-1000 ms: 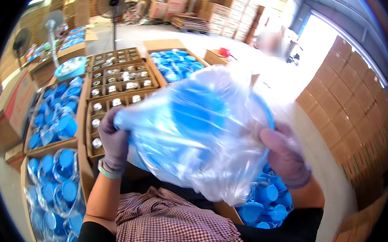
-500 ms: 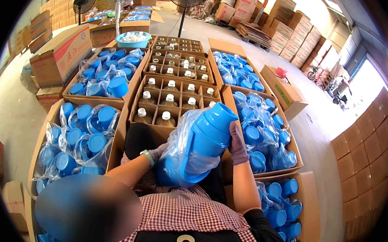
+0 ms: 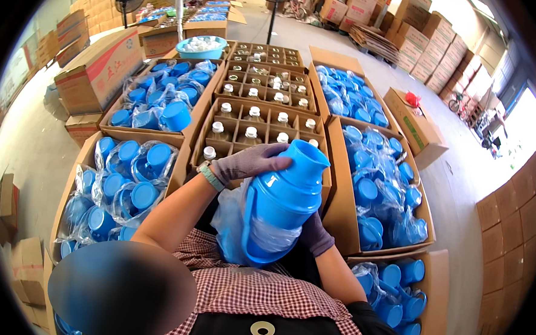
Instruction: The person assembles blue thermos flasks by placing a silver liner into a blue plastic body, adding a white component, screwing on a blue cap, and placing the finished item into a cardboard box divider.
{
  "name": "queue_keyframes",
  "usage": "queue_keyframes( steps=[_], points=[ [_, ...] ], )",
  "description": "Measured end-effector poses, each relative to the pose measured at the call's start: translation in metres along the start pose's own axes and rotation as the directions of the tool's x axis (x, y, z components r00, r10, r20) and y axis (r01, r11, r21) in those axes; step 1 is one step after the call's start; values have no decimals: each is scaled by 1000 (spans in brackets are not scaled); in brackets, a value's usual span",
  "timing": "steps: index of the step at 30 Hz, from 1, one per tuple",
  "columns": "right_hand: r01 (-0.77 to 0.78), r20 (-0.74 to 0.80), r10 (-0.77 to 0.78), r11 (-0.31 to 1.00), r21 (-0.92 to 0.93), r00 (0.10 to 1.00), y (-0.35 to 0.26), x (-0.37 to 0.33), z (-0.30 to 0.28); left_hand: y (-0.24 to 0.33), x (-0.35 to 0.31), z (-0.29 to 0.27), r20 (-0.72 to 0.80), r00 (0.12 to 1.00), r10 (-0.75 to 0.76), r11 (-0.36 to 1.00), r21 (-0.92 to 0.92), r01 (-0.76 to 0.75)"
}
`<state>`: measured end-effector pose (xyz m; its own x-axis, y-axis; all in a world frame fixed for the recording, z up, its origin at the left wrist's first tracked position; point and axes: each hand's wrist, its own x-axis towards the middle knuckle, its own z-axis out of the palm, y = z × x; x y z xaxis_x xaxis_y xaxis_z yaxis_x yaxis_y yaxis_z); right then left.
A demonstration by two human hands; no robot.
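A blue plastic thermos jug with a spouted top and a long handle stands tilted in my lap. Clear plastic wrap lies bunched around its lower part. My left hand, in a grey glove, grips the jug near its spout, thumb and fingers against the upper edge. Lower down on the other side, my gloved right hand holds the jug's body; its fingertips are hidden behind the jug. Just beyond the jug is a divided carton of bottles with white caps.
Open cartons of wrapped blue jugs stand on my left and right. Beyond the bottles sits a light-blue basin of white caps. A closed carton stands at the right, and stacked boxes line the far right.
My left hand has moved from the jug's lower side up to its spout. My right hand has slid from near the top down the right side. The jug now stands more upright.
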<state>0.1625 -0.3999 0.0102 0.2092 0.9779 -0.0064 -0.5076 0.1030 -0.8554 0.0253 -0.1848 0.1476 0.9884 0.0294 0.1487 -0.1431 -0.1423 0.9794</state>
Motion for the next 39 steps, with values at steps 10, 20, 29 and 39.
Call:
queue_keyframes(
  steps=[10,20,29,39],
  points=[
    [-435,6,550,668,-604,835,-112,-76,-2,-177,22,-51,-181,932,-313,496,-868,-2],
    [422,248,-406,426,-800,880,-72,87,33,-108,-21,-42,-305,830,-467,458,-886,-68],
    [322,118,-449,411,-853,886,-82,137,-19,-93,-27,-58,-759,631,157,983,183,-25],
    [435,200,-520,379,-817,830,-68,139,-30,-126,-37,-72,-466,866,181,924,381,12]
  ],
)
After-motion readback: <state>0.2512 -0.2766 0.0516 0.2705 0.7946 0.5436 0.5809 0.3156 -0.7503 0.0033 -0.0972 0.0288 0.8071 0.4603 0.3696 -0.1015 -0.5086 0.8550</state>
